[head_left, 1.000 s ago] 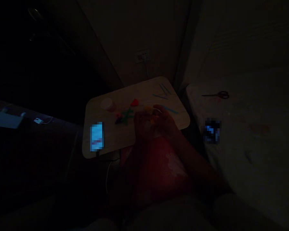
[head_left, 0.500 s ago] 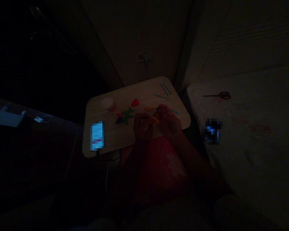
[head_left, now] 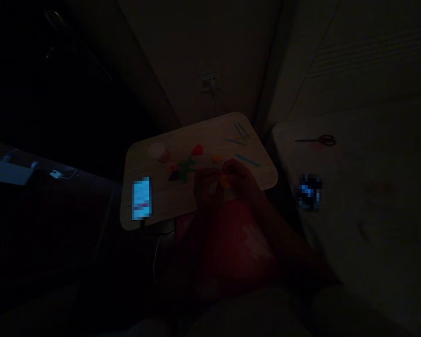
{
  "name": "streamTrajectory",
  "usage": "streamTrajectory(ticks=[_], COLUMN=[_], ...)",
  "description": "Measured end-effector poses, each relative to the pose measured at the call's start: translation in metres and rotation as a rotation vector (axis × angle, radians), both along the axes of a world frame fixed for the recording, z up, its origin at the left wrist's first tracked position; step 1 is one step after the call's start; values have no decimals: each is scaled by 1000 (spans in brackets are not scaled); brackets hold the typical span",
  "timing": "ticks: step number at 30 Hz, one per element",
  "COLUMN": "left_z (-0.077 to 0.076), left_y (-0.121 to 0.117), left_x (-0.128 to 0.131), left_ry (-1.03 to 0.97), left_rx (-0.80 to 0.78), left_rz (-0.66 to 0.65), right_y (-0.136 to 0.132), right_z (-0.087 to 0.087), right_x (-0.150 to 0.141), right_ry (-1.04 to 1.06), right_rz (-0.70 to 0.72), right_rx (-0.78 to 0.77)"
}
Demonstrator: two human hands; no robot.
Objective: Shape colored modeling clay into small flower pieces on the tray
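Note:
The room is very dark. My left hand (head_left: 205,187) and my right hand (head_left: 242,180) meet over the near edge of a small wooden table (head_left: 161,213), both pinching a small orange lump (head_left: 224,180). On the table lie a red piece (head_left: 197,150), another orange piece (head_left: 216,158), a green star-like shape (head_left: 185,169) with small red bits beside it, and thin blue sticks (head_left: 247,160) at the back right.
A lit phone (head_left: 141,198) lies on the table's left side with a cable hanging below. A pale round lid (head_left: 156,150) sits at the back left. Scissors (head_left: 319,139) and a second lit device (head_left: 308,192) rest on the bed at right. A wall socket (head_left: 209,82) is behind the table.
My hands have shifted slightly while working the orange lump; the right hand has dropped a little, uncovering a blue stick behind it. The picture has grown darker.

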State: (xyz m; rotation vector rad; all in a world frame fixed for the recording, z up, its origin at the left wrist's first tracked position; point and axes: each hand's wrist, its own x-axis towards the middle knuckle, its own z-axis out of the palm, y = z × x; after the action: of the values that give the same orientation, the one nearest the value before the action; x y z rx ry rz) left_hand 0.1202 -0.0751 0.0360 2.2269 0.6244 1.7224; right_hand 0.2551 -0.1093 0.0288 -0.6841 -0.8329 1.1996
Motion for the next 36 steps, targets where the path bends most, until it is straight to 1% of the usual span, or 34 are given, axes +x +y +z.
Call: streamTrajectory(ticks=[7,12,16,19,22,24,26,28,31,34,36], left_z=[2,0,-3,-3,0,4,7,10,12,13,14], left_y=[-2,-1,-1,-2,-5,-8,-11,-13,-14,-13,-12], left_x=[0,0,-1,-1,2,6,11,14,17,18,18], left_ry=[-18,-28,-28,-39,-51,-113,-211,-281,-378,-467,-501], left_rx=[-16,-14,-80,-180,-299,-383,-493,-595,-726,-856,-906], left_rz=[15,11,25,0,-77,-125,-132,-129,-99,-62,-69], right_y=[-1,-1,-1,-3,-7,-10,-13,-15,-15,-14,-13], right_z=[2,3,5,11,18,21,23,24,23,22,22], right_x=[0,-1,-1,-1,-1,-1,-1,-1,0,-1,-2], right_ry=[-1,-29,-73,-163,-263,-307,-346,-387,-407,-328,-252], right_rz=[-19,-26,-63,-170,-281,-331,-364,-371,-341,-305,-294], right_rx=[-15,-16,-5,8,24,37,44,39,14,-47,-86])
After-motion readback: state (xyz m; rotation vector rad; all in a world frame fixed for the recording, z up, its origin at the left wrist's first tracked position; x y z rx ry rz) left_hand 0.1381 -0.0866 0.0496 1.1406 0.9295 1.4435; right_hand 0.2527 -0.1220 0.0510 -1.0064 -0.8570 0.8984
